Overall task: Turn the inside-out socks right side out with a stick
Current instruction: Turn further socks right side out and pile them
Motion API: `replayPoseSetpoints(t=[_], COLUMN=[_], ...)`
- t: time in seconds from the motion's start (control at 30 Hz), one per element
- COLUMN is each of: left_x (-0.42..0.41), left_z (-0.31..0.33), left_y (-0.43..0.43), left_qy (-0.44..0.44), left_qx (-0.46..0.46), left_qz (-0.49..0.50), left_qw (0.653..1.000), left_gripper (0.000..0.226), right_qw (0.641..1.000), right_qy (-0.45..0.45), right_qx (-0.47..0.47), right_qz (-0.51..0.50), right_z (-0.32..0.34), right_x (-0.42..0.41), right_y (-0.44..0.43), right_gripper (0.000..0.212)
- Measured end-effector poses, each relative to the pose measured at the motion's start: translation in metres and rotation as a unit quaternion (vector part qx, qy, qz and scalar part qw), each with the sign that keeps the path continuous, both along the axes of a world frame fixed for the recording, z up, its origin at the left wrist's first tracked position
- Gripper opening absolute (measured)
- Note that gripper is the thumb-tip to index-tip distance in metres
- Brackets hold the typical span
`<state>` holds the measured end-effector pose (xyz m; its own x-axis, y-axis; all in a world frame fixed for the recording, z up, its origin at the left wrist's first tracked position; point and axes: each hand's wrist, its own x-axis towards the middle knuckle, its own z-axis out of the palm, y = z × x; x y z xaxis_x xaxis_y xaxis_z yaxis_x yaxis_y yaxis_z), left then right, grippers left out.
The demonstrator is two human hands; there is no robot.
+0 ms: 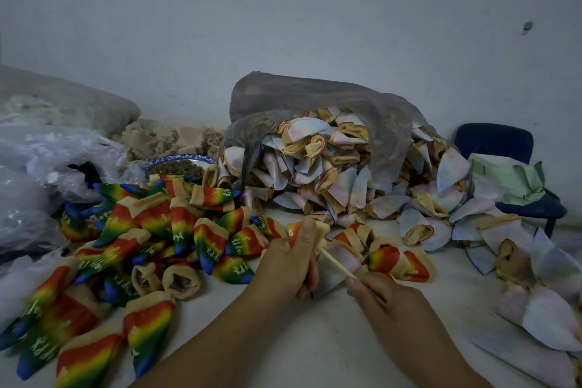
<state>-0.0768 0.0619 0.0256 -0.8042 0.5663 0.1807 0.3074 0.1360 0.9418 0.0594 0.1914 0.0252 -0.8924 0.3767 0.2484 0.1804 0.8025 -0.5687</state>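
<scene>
My left hand (291,257) grips a sock (338,264) at its tan cuff, near the middle of the white table (315,340). The sock's pale inside-out body lies between my hands. My right hand (382,299) holds a thin light wooden stick (337,263), whose far end goes into the sock at my left hand's fingers. A heap of rainbow socks (141,230) turned right side out covers the table's left. Pale inside-out socks (330,173) spill from a grey plastic bag (315,94) behind my hands.
More pale socks (541,302) lie along the right edge. A blue chair (516,167) with a greenish cloth stands at the right by the wall. Clear plastic bags (47,167) crowd the left, with a blue-rimmed bowl (181,164) and beige stuffing (163,138) behind the rainbow heap.
</scene>
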Motion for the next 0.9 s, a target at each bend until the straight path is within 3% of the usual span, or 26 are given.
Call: replayPoseSetpoints(t=[0.13,0.2,0.27,0.43,0.5,0.57,0.7,0.9], left_x=[0.006,0.01,0.012,0.013,0.015,0.015,0.01,0.01], left_z=[0.005,0.007,0.007,0.005,0.003,0.002,-0.005,-0.001], left_y=[0.0,0.001,0.005,0.014,0.014,0.014,0.006,0.0], left_qy=[0.035,0.034,0.029,0.0,-0.025,-0.038,-0.006,-0.036], left_qx=[-0.054,-0.066,-0.073,-0.048,-0.029,-0.012,0.011,-0.006], left_qz=[-0.076,-0.083,-0.063,0.009,0.025,0.011,-0.062,-0.156], left_qw=[0.995,0.994,0.995,0.999,0.999,0.999,0.998,0.987], left_gripper=[0.098,0.094,0.088,0.079,0.073,0.078,0.095,0.078], right_qw=[1.0,1.0,1.0,0.999,0.999,1.0,0.991,0.983], right_qy=[0.009,0.01,0.017,0.04,0.03,0.013,0.005,-0.019], right_qx=[0.01,0.007,-0.008,-0.024,-0.027,-0.003,0.132,0.176], right_qz=[0.006,0.01,0.004,-0.018,-0.022,-0.009,0.022,0.041], right_z=[-0.001,0.0,0.0,-0.007,-0.007,-0.001,0.017,0.028], right_x=[0.002,0.002,0.0,-0.005,-0.005,-0.005,0.001,0.015], right_y=[0.001,0.0,-0.002,-0.01,-0.013,-0.01,0.018,0.038], right_gripper=[0.025,0.028,0.033,0.016,0.018,0.023,0.058,0.042])
